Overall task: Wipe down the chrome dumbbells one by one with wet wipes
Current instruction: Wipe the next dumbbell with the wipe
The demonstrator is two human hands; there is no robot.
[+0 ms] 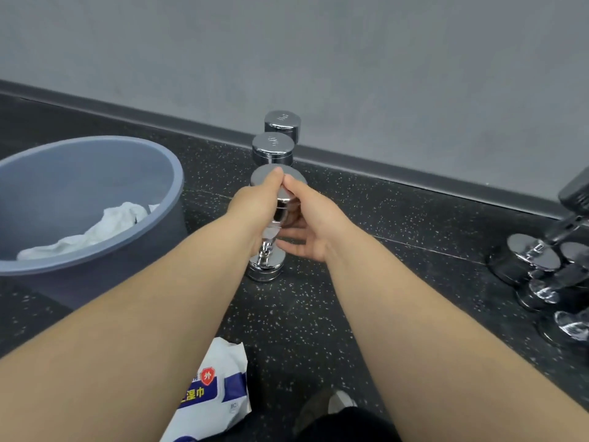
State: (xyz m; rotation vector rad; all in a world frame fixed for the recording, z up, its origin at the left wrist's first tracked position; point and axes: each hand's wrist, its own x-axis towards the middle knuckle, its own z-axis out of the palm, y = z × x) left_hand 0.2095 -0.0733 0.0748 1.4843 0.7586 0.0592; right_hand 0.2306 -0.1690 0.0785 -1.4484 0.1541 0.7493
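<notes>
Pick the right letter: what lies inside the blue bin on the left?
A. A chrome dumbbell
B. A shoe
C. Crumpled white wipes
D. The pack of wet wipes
C: crumpled white wipes lie inside the blue bin, while the pack of wet wipes lies outside it on the floor.
</notes>
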